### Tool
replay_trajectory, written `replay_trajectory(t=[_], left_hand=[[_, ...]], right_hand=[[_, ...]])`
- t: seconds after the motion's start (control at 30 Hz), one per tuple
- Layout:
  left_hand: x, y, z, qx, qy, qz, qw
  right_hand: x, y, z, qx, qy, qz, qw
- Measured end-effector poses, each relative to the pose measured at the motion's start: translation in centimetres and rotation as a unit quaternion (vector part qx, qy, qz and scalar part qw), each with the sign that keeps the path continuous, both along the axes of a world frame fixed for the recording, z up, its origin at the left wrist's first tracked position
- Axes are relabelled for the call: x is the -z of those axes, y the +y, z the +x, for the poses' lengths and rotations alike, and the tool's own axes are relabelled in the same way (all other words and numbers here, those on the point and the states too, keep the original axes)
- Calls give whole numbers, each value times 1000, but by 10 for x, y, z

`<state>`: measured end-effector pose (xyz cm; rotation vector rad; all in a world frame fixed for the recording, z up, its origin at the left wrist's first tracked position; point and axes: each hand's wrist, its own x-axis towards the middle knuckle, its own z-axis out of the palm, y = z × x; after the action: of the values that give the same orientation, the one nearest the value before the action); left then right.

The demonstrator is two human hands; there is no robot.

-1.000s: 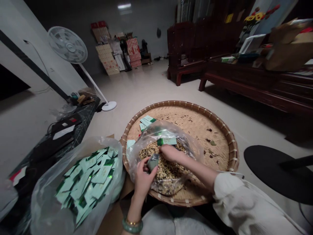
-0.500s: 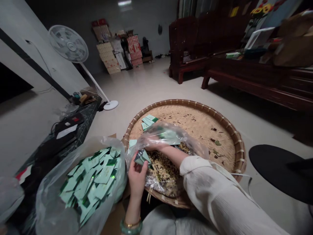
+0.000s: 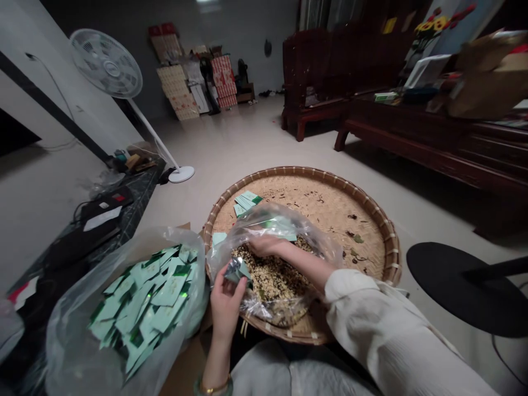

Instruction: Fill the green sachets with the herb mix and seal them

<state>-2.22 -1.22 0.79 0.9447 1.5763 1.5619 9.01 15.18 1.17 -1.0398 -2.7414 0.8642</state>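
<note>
Okay, so here's where you're at: your left hand [image 3: 226, 308] has its fingers [image 3: 218, 286] pinched closed around a small green foil packet [image 3: 237, 270], holding it up just above the edge of the clear plastic bag [image 3: 313, 242]. Your right hand [image 3: 266, 246] is reaching across inside that bag, fingers curled down at the loose dried blend [image 3: 270, 278], though honestly I can't tell whether they're gripping anything. As for progress, there's a big heap of mint-green packets [image 3: 144, 300] in the open plastic sack [image 3: 70, 352] on your left, sitting on a cardboard box [image 3: 181, 366], and only a small stack of mint-green packets [image 3: 245, 201] on the round woven bamboo tray [image 3: 325, 177]. There's also a good mound of the blend in the clear bag, so plenty is left there, and the big heap looks far from used up, though I can't tell from here whether those packets are full or empty. The tray has bits of dried leaf [image 3: 358, 238] scattered across it too.
</note>
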Motion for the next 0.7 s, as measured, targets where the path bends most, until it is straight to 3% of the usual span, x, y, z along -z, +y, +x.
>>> replay_trajectory(t=[0.13, 0.3, 0.4, 0.5, 0.63, 0.7], left_hand=[[-1, -7, -3, -17, -1, -13, 1000], [-1, -7, 0, -4, 7, -15, 1000], [-1, -5, 3, 12, -3, -23, 1000], [0, -7, 3, 19, -16, -27, 999], [3, -12, -3, 16, -15, -27, 999], [5, -14, -5, 17, -14, -31, 999]], right_hand=[[-3, -12, -14, -82, -40, 10, 996], [-13, -29, 36, -194, 11, 3, 981], [-11, -32, 70, -121, 64, 0, 991], [-1, -28, 89, -33, 11, -3, 999], [5, -27, 84, 60, -15, 40, 997], [3, -34, 72, 33, -2, 70, 997]])
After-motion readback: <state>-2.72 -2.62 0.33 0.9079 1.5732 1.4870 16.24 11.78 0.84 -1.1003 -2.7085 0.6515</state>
